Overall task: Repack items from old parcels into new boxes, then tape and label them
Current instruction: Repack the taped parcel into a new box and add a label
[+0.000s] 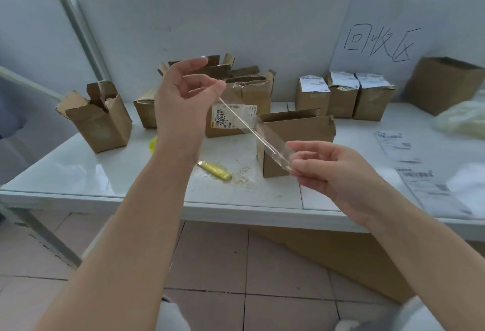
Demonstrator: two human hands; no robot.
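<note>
A strip of clear tape (252, 128) stretches in the air between both hands, above the white table (78, 173). My left hand (181, 97) is raised and pinches the strip's upper end. My right hand (330, 170) is lower and pinches the other end next to an open brown box (301, 131) standing in the middle of the table. A yellow utility knife (215, 170) lies on the table below the tape. Behind the strip stands a torn box with a printed label (231, 118).
Several torn old boxes (99, 120) stand at the back left. Three labelled parcels (343, 94) line the back right, beside a larger brown box (443, 84). Two shipping labels (430, 189) and a crumpled plastic bag (462, 120) lie at the right. Flat cardboard (341, 260) leans under the table.
</note>
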